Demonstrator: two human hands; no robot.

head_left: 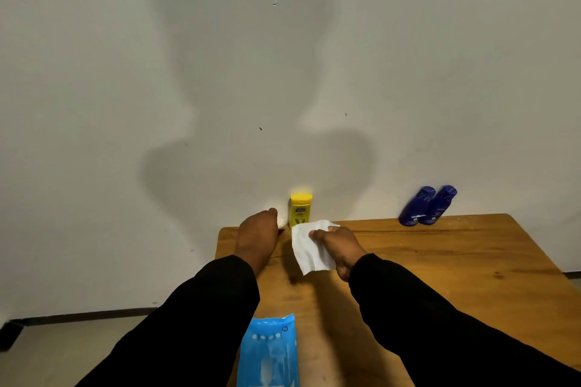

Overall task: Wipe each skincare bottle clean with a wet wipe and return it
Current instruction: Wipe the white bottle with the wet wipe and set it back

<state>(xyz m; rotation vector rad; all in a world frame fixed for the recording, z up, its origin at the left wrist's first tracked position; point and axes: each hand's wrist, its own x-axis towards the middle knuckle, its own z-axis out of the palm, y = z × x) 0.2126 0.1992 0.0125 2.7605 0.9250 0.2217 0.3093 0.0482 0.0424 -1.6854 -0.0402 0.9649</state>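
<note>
My right hand (338, 250) pinches an unfolded white wet wipe (309, 256) above the back of the wooden table (440, 261). Behind the wipe a yellow bottle (301, 209) with a yellow cap stands upright against the wall. Just left of it, my left hand (257, 236) closes round a small white bottle (280, 222) at the table's back left corner. Only a sliver of that bottle shows past my fingers. Two dark blue bottles (415, 206) (438, 204) lean side by side against the wall at the back right.
A blue pack of wet wipes (268, 352) lies at the table's near left edge, between my sleeves. The table's left edge runs just beside my left arm, with floor beyond. The wall rises straight behind the table.
</note>
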